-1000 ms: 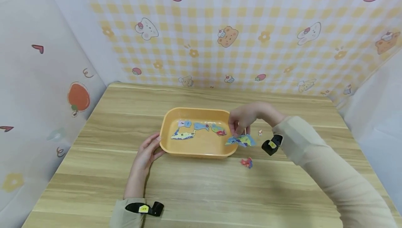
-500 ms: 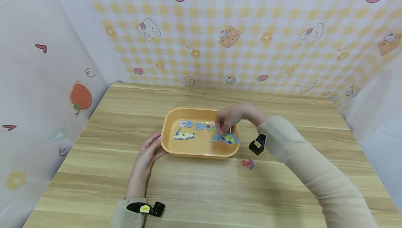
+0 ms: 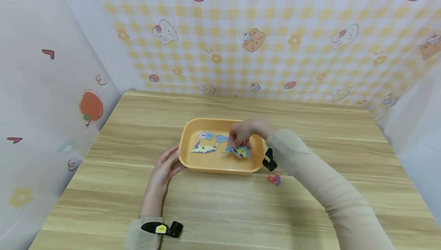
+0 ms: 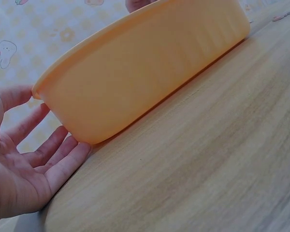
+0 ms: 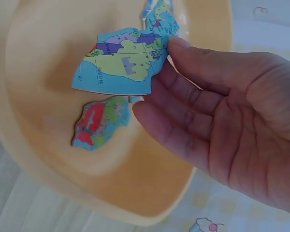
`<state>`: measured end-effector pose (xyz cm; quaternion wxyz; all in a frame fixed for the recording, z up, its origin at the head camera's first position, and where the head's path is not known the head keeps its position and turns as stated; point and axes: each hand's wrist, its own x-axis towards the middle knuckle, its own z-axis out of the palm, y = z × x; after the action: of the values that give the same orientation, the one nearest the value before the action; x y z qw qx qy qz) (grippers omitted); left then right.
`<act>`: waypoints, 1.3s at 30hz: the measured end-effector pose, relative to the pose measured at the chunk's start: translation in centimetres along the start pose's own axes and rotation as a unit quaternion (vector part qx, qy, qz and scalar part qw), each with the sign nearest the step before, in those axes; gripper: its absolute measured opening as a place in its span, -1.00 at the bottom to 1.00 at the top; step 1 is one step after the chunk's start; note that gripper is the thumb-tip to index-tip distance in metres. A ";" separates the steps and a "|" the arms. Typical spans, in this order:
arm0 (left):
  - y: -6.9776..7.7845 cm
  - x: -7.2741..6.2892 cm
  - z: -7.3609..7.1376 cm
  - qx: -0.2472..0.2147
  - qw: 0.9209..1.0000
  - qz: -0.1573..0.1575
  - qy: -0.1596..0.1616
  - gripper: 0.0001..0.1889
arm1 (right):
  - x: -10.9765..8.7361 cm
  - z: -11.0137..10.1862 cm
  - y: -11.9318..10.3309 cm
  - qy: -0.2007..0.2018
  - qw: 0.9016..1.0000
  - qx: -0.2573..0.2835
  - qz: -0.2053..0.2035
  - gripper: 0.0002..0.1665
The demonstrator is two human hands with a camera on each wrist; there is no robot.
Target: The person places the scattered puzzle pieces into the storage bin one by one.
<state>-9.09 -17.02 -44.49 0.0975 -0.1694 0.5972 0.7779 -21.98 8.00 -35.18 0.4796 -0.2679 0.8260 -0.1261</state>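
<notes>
My right hand (image 3: 240, 131) is over the right half of a yellow-orange plastic tray (image 3: 210, 162), with its thumb and fingers pinching a blue-and-yellow map puzzle piece (image 5: 123, 67). Below that piece, a red-and-green map piece (image 5: 100, 123) lies on the tray's floor. Farther left in the tray are a pale yellow piece with a blue edge (image 3: 204, 148), a lilac-and-blue piece (image 3: 206, 136) and a blue piece (image 3: 222, 138), partly behind the right fingers. My left hand (image 4: 29, 169) holds the tray's near left corner, with fingertips at the rim and against the wall.
A small red-and-blue puzzle piece (image 3: 274, 179) lies on the wood-grain table (image 3: 227, 208), just outside the tray's front right corner. Behind the table hangs a checked cloth (image 3: 220, 51) with printed animals. White cloth (image 3: 51, 108) stands along the left side.
The right hand has moved left with the map piece, from the tray's right rim to above its inside. A small piece on the table is now hidden by the forearm. The left hand stays put.
</notes>
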 end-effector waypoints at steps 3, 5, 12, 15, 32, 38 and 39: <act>0.0 0.0 0.1 0.002 1.000 -0.004 0.000 -0.52 | 0.6 0.1 -0.1 -0.003 1.000 -0.013 0.003 -0.94; 0.0 0.0 0.1 0.004 1.000 -0.005 0.001 -0.50 | 1.0 0.2 -0.4 -0.004 1.000 -0.029 0.001 -0.92; -0.1 0.1 0.1 0.005 1.000 -0.004 0.002 -0.51 | 4.6 0.6 1.3 -0.008 0.998 -0.064 -0.011 -0.88; -0.1 0.1 0.2 0.005 1.000 -0.004 0.001 -0.50 | 8.1 0.7 4.3 -0.018 0.998 -0.050 -0.045 -0.92; -0.5 0.1 0.2 0.016 1.000 0.000 0.002 -0.49 | 1.3 0.9 1.0 0.126 0.990 -0.032 -0.048 -0.76; -0.6 0.2 0.0 0.012 1.000 0.008 0.002 -0.62 | -0.5 -0.2 2.7 0.168 0.984 0.038 -0.056 -0.79; -0.6 0.2 0.0 0.012 1.000 0.008 0.002 -0.63 | -0.8 -0.3 3.0 0.173 0.982 0.046 -0.059 -0.79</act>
<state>-9.05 -16.89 -45.06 0.0923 -0.1651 0.6078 0.7712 -22.89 10.91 -35.78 0.3326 -0.2683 0.8726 -0.2366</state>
